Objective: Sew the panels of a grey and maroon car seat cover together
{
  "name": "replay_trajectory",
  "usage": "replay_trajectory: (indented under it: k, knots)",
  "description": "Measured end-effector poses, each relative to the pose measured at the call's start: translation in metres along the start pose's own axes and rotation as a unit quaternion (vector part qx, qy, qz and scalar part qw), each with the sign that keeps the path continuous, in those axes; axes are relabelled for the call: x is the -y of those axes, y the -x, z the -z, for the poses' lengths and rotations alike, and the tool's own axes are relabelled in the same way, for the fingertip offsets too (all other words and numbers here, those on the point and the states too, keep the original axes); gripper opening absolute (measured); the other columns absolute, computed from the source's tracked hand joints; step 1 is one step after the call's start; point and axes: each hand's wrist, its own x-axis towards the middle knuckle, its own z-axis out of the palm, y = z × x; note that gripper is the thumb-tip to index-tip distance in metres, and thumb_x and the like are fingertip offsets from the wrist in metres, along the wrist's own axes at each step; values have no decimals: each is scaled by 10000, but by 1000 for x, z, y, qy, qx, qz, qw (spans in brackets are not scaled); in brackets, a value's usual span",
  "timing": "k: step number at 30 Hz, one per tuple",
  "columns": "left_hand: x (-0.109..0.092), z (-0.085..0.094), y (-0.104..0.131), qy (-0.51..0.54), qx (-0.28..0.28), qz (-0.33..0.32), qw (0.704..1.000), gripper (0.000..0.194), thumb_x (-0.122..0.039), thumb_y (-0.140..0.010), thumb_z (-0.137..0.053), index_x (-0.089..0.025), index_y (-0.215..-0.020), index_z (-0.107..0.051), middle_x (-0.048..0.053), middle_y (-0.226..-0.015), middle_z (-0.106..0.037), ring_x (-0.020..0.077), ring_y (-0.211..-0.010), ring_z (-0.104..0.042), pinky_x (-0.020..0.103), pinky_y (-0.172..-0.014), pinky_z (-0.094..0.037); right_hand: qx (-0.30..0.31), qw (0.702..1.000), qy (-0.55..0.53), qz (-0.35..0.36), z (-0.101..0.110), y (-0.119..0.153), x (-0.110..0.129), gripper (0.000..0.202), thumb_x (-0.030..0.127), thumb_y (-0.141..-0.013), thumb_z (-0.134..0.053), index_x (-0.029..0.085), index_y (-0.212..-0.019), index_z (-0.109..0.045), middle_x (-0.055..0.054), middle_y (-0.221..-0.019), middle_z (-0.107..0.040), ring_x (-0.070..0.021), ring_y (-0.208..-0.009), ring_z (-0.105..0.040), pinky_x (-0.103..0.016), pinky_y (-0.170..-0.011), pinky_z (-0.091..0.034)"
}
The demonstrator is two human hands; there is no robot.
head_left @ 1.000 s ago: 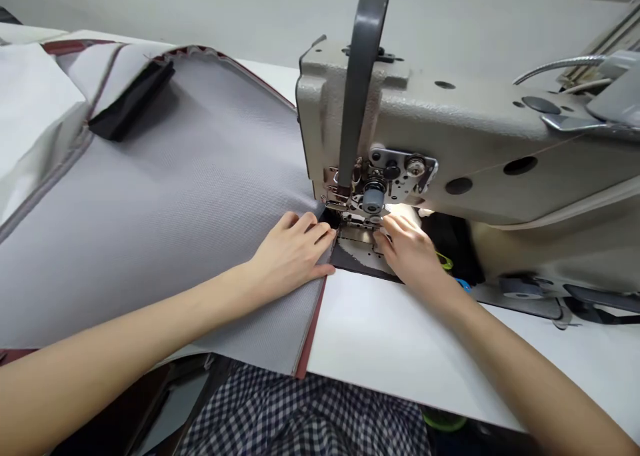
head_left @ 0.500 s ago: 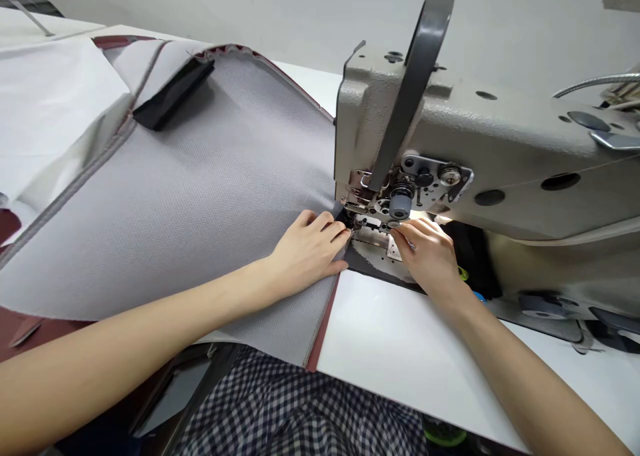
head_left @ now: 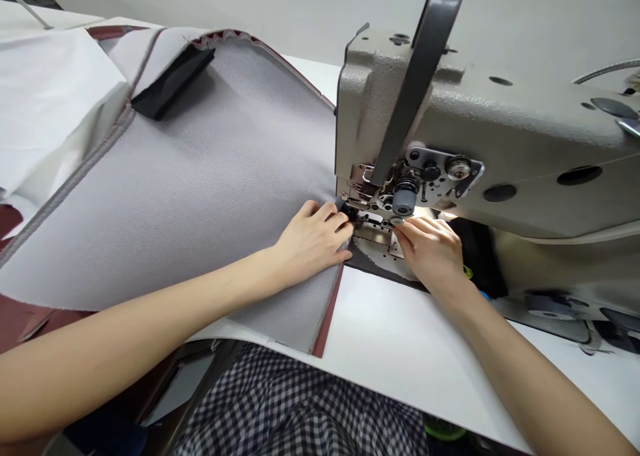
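A large grey fabric panel (head_left: 200, 196) with a dark red layer beneath lies left of the sewing machine (head_left: 390, 109), its right edge running in by the presser foot. My left hand (head_left: 320, 239) lies palm down on it, fingers slightly bent and apart, fingertips beside the foot. A dark strip shows at those fingertips, partly covered. My right hand (head_left: 433, 249) is right of the needle area, thumb and fingertips pinched together near a small round metal part (head_left: 397, 222). What they pinch I cannot make out.
A black piece (head_left: 173, 86) hangs off the panel's far seam. White sheet material (head_left: 50, 89) covers the far left. The machine's arm overhangs my right hand, and a dark grey lever (head_left: 420, 83) slopes down its front. The white table (head_left: 390, 336) extends towards me.
The view has shifted slightly. The panel's near corner has moved a little away from me, towards the machine. Both hands keep nearly the same places and poses beside the foot.
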Motion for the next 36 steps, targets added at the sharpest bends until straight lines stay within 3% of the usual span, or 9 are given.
replay_trajectory:
  k: [11, 15, 17, 19, 22, 26, 29, 32, 36]
  knots:
    - [2, -3, -2, 29, 2, 12, 1000, 326, -421, -951, -563, -167, -1144, -633, 97, -1275, -618, 283, -1174, -499, 433, -935, -386, 31, 999, 13, -18, -1, 5, 4, 201, 115, -924, -515, 190, -905, -701, -30, -891, -732, -176, -870, -668, -290, -750, -421]
    - [-8, 16, 30, 114, 42, -19, 992, 816, -678, -822, -606, -150, -1423, -447, 150, -1502, -422, 345, -1372, -361, 557, -1110, -284, 38, 999, -13, -1, 3, 11, 7, 223, 142, -953, -501, 144, -1095, -673, -92, -1127, -707, -239, -1114, -623, -356, -935, -449]
    - [-18, 28, 57, 156, 63, -53, 984, 934, -673, -755, -678, -169, -1478, -368, 147, -1562, -327, 372, -1418, -300, 615, -1136, -244, 28, 999, -44, 7, 9, 11, 13, 257, 145, -957, -499, 133, -1162, -652, -114, -1196, -680, -266, -1191, -579, -408, -1001, -440]
    - [-27, 37, 82, 194, 51, -66, 978, 704, -457, -820, -696, -167, -1413, -450, 129, -1525, -395, 332, -1378, -387, 549, -1124, -333, 7, 995, -101, 14, 20, 10, 25, 280, 125, -956, -490, 150, -1189, -642, -105, -1195, -683, -252, -1176, -584, -416, -1000, -462]
    - [-31, 42, 103, 293, -15, -53, 954, 247, -182, -914, -554, -156, -1149, -626, 78, -1281, -628, 186, -1154, -600, 309, -993, -492, -21, 972, -222, 70, 38, 10, 54, 277, 96, -948, -488, 154, -1171, -642, -75, -1091, -720, -205, -1038, -634, -370, -922, -521]
    - [-22, 47, 105, 458, -22, 26, 888, 186, -151, -955, -519, -223, -983, -689, -13, -1045, -716, 93, -930, -673, 172, -829, -538, -12, 917, -329, 225, 55, 16, 104, 222, 131, -954, -481, 117, -1061, -675, -41, -922, -728, -165, -890, -637, -274, -821, -542]
    - [-19, 50, 105, 466, -103, 160, 864, 137, -194, -955, -538, -212, -931, -671, -7, -988, -722, 114, -908, -678, 197, -802, -555, 40, 914, -312, 257, 52, 24, 138, 249, 158, -971, -454, 120, -1061, -683, -44, -972, -713, -168, -951, -612, -261, -858, -516]
    - [-23, 44, 107, 325, -158, 164, 918, 126, -182, -931, -511, -191, -938, -636, 27, -1049, -710, 168, -1010, -653, 307, -905, -535, 119, 937, -257, 202, 38, 31, 165, 301, 270, -972, -494, 75, -1120, -669, -115, -1081, -688, -245, -1099, -563, -377, -1033, -441]
    - [-28, 24, 108, 204, -59, 61, 975, 435, -139, -847, -452, -196, -1261, -572, 46, -1376, -575, 272, -1327, -465, 512, -1113, -372, 203, 944, -200, 164, 24, 42, 191, 585, 562, -932, -539, 32, -1143, -665, -183, -1152, -662, -335, -1219, -494, -486, -1150, -307]
